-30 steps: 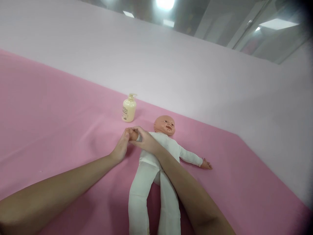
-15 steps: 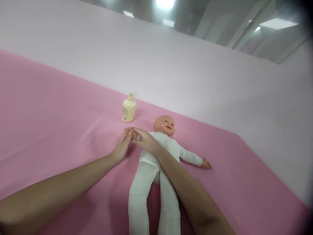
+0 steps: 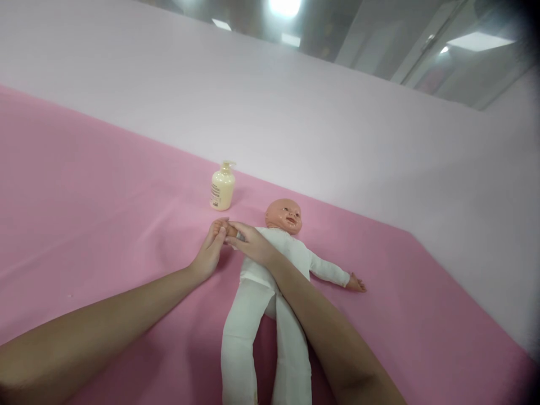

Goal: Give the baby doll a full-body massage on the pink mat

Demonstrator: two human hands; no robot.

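On its back lies a baby doll (image 3: pixel 291 247) with a hard head and a white cloth body, legs toward me. My left hand (image 3: pixel 211 250) is closed around the doll's hand (image 3: pixel 218 226) on the left side, thumb on top. Just beside it, my right hand (image 3: pixel 251 242) grips the same doll arm at the wrist, where the white sleeve ends. My right forearm crosses over the doll's trunk and one leg, hiding part of them. The doll's other arm (image 3: pixel 333 270) stretches out to the right, untouched.
A cream pump bottle (image 3: pixel 223 190) stands upright just beyond my hands. Pink covering (image 3: pixel 105 197) lies under the doll. Past its edge is a pale surface (image 3: pixel 295 129), with glass reflecting lights (image 3: pixel 291 39) at the top.
My right thumb has shifted slightly to the left along the doll's wrist. My left hand is nearly in the same place, and the doll's body and the bottle have not moved.
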